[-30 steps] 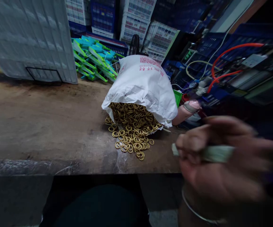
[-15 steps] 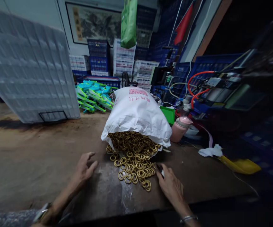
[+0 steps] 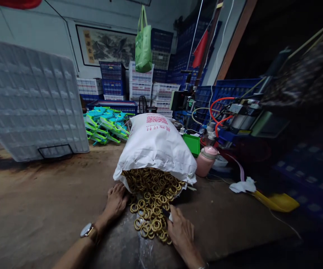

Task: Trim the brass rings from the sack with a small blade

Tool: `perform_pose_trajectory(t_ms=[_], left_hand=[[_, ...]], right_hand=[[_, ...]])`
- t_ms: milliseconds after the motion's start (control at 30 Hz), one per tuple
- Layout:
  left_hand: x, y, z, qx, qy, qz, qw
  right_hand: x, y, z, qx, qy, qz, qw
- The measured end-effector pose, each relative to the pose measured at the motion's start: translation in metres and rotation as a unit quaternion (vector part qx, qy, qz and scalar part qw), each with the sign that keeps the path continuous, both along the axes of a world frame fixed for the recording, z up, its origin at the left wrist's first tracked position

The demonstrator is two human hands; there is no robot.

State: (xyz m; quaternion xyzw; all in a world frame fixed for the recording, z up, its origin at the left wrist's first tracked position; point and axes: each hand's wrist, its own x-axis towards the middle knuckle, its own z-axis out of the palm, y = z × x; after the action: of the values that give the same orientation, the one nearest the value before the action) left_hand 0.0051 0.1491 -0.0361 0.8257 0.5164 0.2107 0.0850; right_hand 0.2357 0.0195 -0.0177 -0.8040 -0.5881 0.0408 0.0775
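Observation:
A white woven sack (image 3: 157, 144) with red print lies on the table, its mouth toward me. Gold-coloured rings (image 3: 147, 215) fill the mouth and spill onto the tabletop in a loose pile. My left hand (image 3: 116, 201), a watch on its wrist, rests at the left corner of the mouth, fingers slightly bent and apart; whether they touch the sack I cannot tell. At the pile's right side, my right hand (image 3: 181, 229) is closed around a small black-and-white tool (image 3: 167, 214), mostly covered by the fingers; its dark end points at the rings.
A translucent ribbed panel (image 3: 35, 104) stands upright at left. Green and blue plastic parts (image 3: 105, 125) are heaped behind the sack. To its right are a green tray (image 3: 191, 145), a pink jar (image 3: 206, 161), a machine with red hoses (image 3: 241, 117), and a yellow item (image 3: 279, 201).
My left hand has moved forward and right to the sack's mouth. My right hand has shifted left against the rings, still holding the small tool. The camera view has tilted up slightly.

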Motion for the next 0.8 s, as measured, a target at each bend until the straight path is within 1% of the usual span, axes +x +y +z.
perform_pose_trajectory(t_ms=[100,300,367,467,567,667,733,800], left_hand=[[-0.002,-0.009,-0.002,0.003,0.005,-0.013,1.0],[-0.007,-0.034,-0.007,0.02,0.005,-0.017,1.0],[-0.009,-0.043,-0.012,0.03,-0.008,-0.015,0.999],[-0.012,-0.058,-0.022,0.055,-0.042,0.004,0.998],[-0.012,-0.081,-0.027,0.081,-0.08,0.021,0.993],[-0.008,-0.106,-0.024,0.094,-0.094,0.01,0.991],[-0.002,-0.121,-0.02,0.094,-0.09,-0.003,0.992],[0.006,-0.13,-0.017,0.089,-0.08,-0.015,0.993]], right_hand=[[-0.006,0.005,-0.001,0.009,0.004,0.015,1.0],[-0.016,0.013,0.0,0.016,0.014,0.025,0.999],[-0.021,0.015,0.003,0.016,0.017,0.032,0.999],[-0.026,0.018,0.007,0.012,0.023,0.035,0.999],[-0.029,0.018,0.009,0.025,0.046,0.068,0.996],[-0.027,0.019,0.01,0.033,0.079,0.11,0.99],[-0.023,0.019,0.01,0.024,0.099,0.109,0.989],[-0.016,0.017,0.01,0.028,0.114,0.102,0.988]])
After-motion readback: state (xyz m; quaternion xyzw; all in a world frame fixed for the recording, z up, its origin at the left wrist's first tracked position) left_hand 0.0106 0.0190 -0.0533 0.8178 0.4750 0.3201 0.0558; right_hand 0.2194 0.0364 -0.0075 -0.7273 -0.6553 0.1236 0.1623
